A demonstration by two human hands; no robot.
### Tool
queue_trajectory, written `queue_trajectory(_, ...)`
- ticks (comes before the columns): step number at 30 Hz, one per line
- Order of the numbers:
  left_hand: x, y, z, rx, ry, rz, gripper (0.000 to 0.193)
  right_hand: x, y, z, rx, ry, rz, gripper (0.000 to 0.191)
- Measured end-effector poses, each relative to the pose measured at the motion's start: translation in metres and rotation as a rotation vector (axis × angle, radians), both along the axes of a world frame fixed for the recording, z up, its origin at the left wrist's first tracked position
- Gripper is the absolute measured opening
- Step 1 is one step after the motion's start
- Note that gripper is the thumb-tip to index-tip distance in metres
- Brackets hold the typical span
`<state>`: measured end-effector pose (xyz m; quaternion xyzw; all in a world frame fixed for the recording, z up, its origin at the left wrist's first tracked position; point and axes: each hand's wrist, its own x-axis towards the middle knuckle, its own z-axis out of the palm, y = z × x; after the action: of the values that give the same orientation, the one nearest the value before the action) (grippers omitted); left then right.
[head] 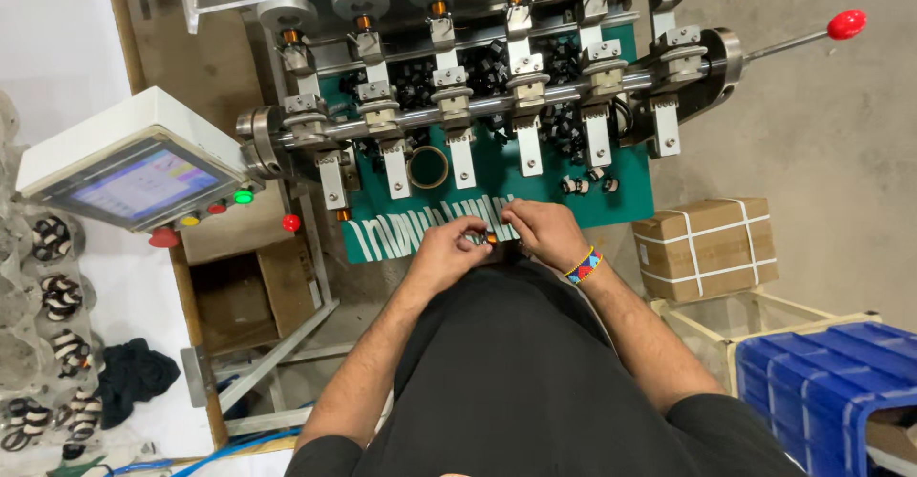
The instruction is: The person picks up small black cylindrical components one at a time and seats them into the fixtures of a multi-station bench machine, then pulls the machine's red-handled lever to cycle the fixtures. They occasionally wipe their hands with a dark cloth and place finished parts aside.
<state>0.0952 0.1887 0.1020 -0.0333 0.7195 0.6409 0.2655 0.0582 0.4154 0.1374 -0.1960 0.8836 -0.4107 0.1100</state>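
Small coil bobbin [483, 238], dark with a band of copper-coloured winding, sits pinched between the two hands at the near edge of the green tabletop [630, 200]. The left hand [441, 251] has its fingers curled closed around one end of it; the right hand [543, 231] meets it from the other side, fingers bent and fingertips pressed together at the part. How much of the grip each hand carries cannot be told, since the part is tiny and mostly covered. One beaded wristband [583, 266] in blue, red and yellow circles the right wrist.

Just beyond the fingers lies a row of thin white strips [411, 229], laid side by side on the green surface, too close-packed to count. Farther out from the fingers stands a winding machine with six metal stations [458, 114] on one polished steel shaft [497, 105], each with a flat grey plate hanging down; at least five copper-wound spindles show above them. One tan tape ring [429, 167] lies flat beyond the left fingers. A heap of loose black bobbins [487, 66] lies behind the stations, and three more [587, 183] rest beyond the right fingers. One lever with a round red knob [845, 24] juts out far to the right.

Left of the left hand sits one white control box [134, 167] with a lit screen and round buttons, red, yellow and green. Right of the right hand are one strapped cardboard box [705, 246] and one blue plastic crate [821, 391].
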Motion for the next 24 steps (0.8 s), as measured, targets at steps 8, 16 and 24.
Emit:
queue_trajectory(8, -0.023, 0.067, -0.015, 0.545, 0.083, 0.539, 0.037, 0.016, 0.054, 0.037, -0.171, -0.193, 0.149, 0.018)
queue_trajectory(16, -0.019, 0.072, 0.01, 0.598, -0.051, 0.455, 0.038, -0.009, 0.101, -0.007, -0.368, -0.309, 0.132, 0.022)
queue_trajectory(24, -0.016, 0.114, 0.005, 0.188, -0.049, 0.302, 0.039, -0.039, 0.101, -0.003, -0.101, -0.119, 0.232, 0.023)
